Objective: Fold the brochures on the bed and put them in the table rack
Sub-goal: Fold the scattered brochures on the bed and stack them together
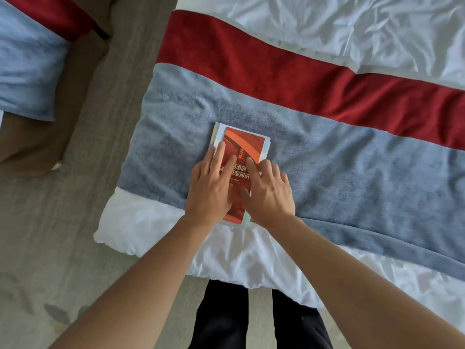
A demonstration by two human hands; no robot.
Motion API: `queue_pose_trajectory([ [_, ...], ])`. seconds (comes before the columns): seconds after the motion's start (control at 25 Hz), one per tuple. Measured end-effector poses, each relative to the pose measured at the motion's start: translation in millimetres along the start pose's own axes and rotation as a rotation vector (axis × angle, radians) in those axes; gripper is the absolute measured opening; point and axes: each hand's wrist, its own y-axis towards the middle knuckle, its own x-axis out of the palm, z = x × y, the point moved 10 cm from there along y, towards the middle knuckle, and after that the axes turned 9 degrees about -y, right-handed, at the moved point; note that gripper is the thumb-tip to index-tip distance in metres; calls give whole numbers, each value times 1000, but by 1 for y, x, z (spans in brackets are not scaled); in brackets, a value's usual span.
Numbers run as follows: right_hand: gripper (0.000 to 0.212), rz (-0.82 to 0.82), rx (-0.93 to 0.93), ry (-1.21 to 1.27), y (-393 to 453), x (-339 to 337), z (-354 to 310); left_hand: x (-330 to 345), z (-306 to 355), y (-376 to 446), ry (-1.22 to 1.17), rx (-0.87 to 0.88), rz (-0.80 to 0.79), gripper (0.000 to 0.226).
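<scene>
1. A folded brochure (242,147) with a red cover lies on the grey-blue band of the bed runner (352,177), its near end at the white duvet (226,253).
2. My left hand (210,187) lies flat, palm down, on the brochure's left side, fingers stretched toward its far end.
3. My right hand (270,192) presses flat on its right edge, fingers spread, forefinger reaching onto the cover.
4. Neither hand pinches anything; both press down, just beside each other.
5. The runner's red band (289,74) lies farther off.
</scene>
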Motion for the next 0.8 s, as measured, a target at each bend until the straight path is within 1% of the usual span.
queue_pose_trajectory([
  [0.04,69,48,-52,-29,2,-6,-5,4,4,2,39,42,-23,65],
  [0.08,70,33,-101,-59,4,-4,-11,10,6,3,92,76,-65,67],
  [0.2,75,-162,-163,-164,9,22,-18,36,-4,1,214,95,-212,70],
  [0.28,75,-232,-168,-200,12,35,-16,46,-13,2,254,87,-259,69],
  [0.36,76,-268,-176,-223,14,42,-15,52,-16,4,261,91,-287,69],
  [0.48,78,-290,-141,-222,17,52,-13,60,-20,8,275,98,-304,70],
  [0.64,80,-304,-139,-204,21,53,-16,61,-21,11,249,92,-336,70],
  [0.72,80,-265,-149,-206,21,43,-14,55,-17,11,229,100,-315,71],
  [0.8,78,-202,-168,-239,19,33,-15,49,-12,8,211,123,-292,77],
])
